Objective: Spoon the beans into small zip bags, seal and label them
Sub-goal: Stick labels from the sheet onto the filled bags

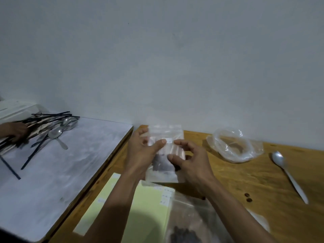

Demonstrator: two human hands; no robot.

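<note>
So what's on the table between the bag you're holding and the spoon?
A crumpled clear plastic bag lies between the small zip bag and the spoon, in the head view.

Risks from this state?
1. Both hands, left and right, hold the zip bag up off the table. I can't tell whether the zip is closed; if not, tilting could spill beans.
2. Two loose beans already lie on the table and may get lost.
3. The small label looks placed mid-bag; finger pressure could crease it.
</note>
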